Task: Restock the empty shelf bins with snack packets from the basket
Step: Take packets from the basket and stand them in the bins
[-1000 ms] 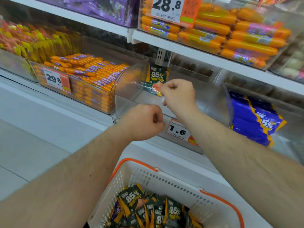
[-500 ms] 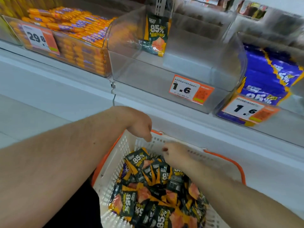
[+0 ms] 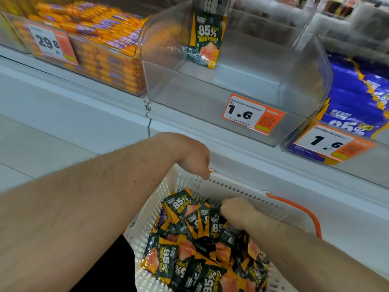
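A white basket (image 3: 237,187) with orange handles sits low in front of me, heaped with dark-and-orange "85%" snack packets (image 3: 181,205). My right hand (image 3: 236,208) is down in the heap, its fingers curled among the packets and closing on one. My left hand (image 3: 194,162) hangs bent at the wrist over the basket's far left rim, with curled fingers touching the rim; they are mostly hidden. Above stands the clear shelf bin (image 3: 189,102) priced 1.6, with a single packet (image 3: 207,39) leaning upright at its back.
On the left a bin of orange sausage sticks (image 3: 101,41) carries a 29.8 tag. A bin of blue packets (image 3: 357,95) sits to the right. The white shelf ledge (image 3: 84,114) runs just behind the basket.
Both hands have come down from the clear bin to the basket, leaving one packet standing in the bin. Over the last half second the right hand has dug deeper into the heap.
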Tool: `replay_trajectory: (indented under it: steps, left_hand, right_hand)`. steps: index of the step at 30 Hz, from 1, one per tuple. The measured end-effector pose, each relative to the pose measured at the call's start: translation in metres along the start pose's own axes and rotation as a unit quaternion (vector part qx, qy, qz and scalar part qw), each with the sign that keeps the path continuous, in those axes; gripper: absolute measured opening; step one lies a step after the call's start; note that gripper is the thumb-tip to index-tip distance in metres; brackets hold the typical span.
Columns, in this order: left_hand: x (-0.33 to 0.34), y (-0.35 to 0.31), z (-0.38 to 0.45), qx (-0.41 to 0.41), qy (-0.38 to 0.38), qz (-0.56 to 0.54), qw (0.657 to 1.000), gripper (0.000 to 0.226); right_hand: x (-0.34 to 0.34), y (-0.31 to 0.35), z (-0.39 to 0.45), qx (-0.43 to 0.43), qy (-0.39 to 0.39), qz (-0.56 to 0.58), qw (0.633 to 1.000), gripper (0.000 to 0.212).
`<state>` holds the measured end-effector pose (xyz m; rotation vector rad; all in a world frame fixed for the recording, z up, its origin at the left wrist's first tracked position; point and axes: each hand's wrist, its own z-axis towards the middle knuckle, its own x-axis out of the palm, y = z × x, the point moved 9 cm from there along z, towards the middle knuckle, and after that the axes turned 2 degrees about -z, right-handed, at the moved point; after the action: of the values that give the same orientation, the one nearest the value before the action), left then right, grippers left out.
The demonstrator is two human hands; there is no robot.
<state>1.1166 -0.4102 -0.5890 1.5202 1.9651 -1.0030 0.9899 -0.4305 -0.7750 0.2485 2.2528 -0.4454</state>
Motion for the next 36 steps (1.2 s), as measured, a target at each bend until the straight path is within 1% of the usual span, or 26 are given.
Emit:
replay_trajectory:
  steps: [1, 3, 5, 6, 7, 8, 10, 11, 13, 14, 15, 17, 18, 19, 22, 23, 24, 26, 28, 29, 30, 33, 35, 36]
  left_hand:
    - [-0.001, 0.001, -0.001, -0.001, -0.003, -0.004, 1.0, 0.051]
    - [-0.005, 0.004, -0.004, -0.004, -0.01, -0.019, 1.0, 0.051]
    - [-0.008, 0.008, -0.007, -0.011, -0.017, -0.049, 0.999, 0.05]
    - [-0.009, 0.011, -0.008, -0.014, -0.019, -0.065, 0.998, 0.049]
    - [-0.01, 0.014, -0.009, -0.018, -0.023, -0.083, 0.996, 0.048]
    - [-0.01, 0.018, -0.009, -0.025, -0.025, -0.106, 0.994, 0.047]
    - [-0.006, 0.027, -0.01, -0.049, -0.02, -0.196, 0.979, 0.049]
    - [-0.002, 0.03, -0.009, -0.063, -0.012, -0.263, 0.963, 0.053]
    - [0.009, 0.034, -0.008, -0.09, 0.01, -0.388, 0.917, 0.062]
    - [0.013, 0.034, -0.008, -0.096, 0.021, -0.434, 0.896, 0.062]
    - [0.016, 0.031, -0.008, -0.094, 0.033, -0.469, 0.878, 0.056]
    - [0.017, 0.024, -0.006, -0.071, 0.05, -0.529, 0.844, 0.038]
    - [0.016, 0.022, -0.004, -0.058, 0.048, -0.557, 0.827, 0.032]
    - [0.012, 0.022, -0.002, -0.048, 0.036, -0.582, 0.811, 0.029]
    - [-0.005, 0.028, -0.002, -0.018, -0.012, -0.632, 0.775, 0.021]
    - [-0.012, 0.028, -0.005, -0.004, -0.027, -0.639, 0.768, 0.02]
    - [-0.02, 0.029, -0.008, 0.007, -0.046, -0.638, 0.769, 0.021]
    - [-0.037, 0.033, -0.018, 0.019, -0.103, -0.602, 0.792, 0.024]
    - [-0.056, 0.038, -0.03, 0.027, -0.176, -0.542, 0.821, 0.025]
    - [-0.065, 0.038, -0.037, 0.041, -0.207, -0.526, 0.824, 0.027]
    - [-0.072, 0.036, -0.044, 0.062, -0.228, -0.524, 0.818, 0.028]
    - [-0.088, 0.027, -0.062, 0.133, -0.254, -0.551, 0.783, 0.029]
    - [-0.096, 0.023, -0.072, 0.166, -0.285, -0.566, 0.755, 0.029]
    - [-0.1, 0.023, -0.075, 0.176, -0.302, -0.574, 0.741, 0.03]
  right_hand:
    - [-0.011, -0.001, -0.004, -0.009, -0.001, -0.012, 1.0, 0.018]
    - [-0.041, -0.003, -0.014, -0.021, -0.039, -0.003, 0.999, 0.019]
    - [-0.074, -0.016, -0.027, -0.004, -0.098, 0.096, 0.991, 0.024]
    - [-0.088, -0.025, -0.035, 0.006, -0.139, 0.166, 0.976, 0.024]
    - [-0.103, -0.035, -0.043, 0.008, -0.187, 0.237, 0.953, 0.023]
    - [-0.117, -0.042, -0.054, 0.002, -0.238, 0.307, 0.921, 0.022]
    - [-0.139, -0.057, -0.078, -0.013, -0.329, 0.429, 0.841, 0.028]
    - [-0.147, -0.062, -0.088, -0.02, -0.358, 0.474, 0.805, 0.027]
    - [-0.162, -0.067, -0.104, -0.029, -0.39, 0.533, 0.75, 0.028]
    - [-0.166, -0.069, -0.109, -0.033, -0.399, 0.554, 0.73, 0.031]
    - [-0.169, -0.071, -0.112, -0.038, -0.408, 0.566, 0.716, 0.04]
    - [-0.17, -0.076, -0.115, -0.04, -0.419, 0.573, 0.703, 0.061]
    - [-0.171, -0.079, -0.116, -0.035, -0.423, 0.573, 0.701, 0.065]
    - [-0.174, -0.08, -0.119, -0.032, -0.426, 0.572, 0.7, 0.067]
    - [-0.185, -0.079, -0.127, -0.027, -0.428, 0.574, 0.698, 0.06]
    - [-0.187, -0.08, -0.128, -0.023, -0.427, 0.578, 0.694, 0.059]
    - [-0.189, -0.082, -0.129, -0.016, -0.428, 0.586, 0.688, 0.057]
    - [-0.191, -0.089, -0.132, 0.007, -0.435, 0.608, 0.664, 0.05]
    - [-0.192, -0.095, -0.133, 0.033, -0.436, 0.65, 0.621, 0.037]
    - [-0.193, -0.096, -0.133, 0.041, -0.43, 0.673, 0.6, 0.033]
    - [-0.195, -0.094, -0.133, 0.047, -0.421, 0.689, 0.588, 0.031]
    - [-0.208, -0.085, -0.132, 0.049, -0.387, 0.704, 0.593, 0.028]
    - [-0.223, -0.079, -0.133, 0.03, -0.375, 0.715, 0.59, 0.02]
    - [-0.229, -0.078, -0.133, 0.027, -0.372, 0.713, 0.594, 0.017]
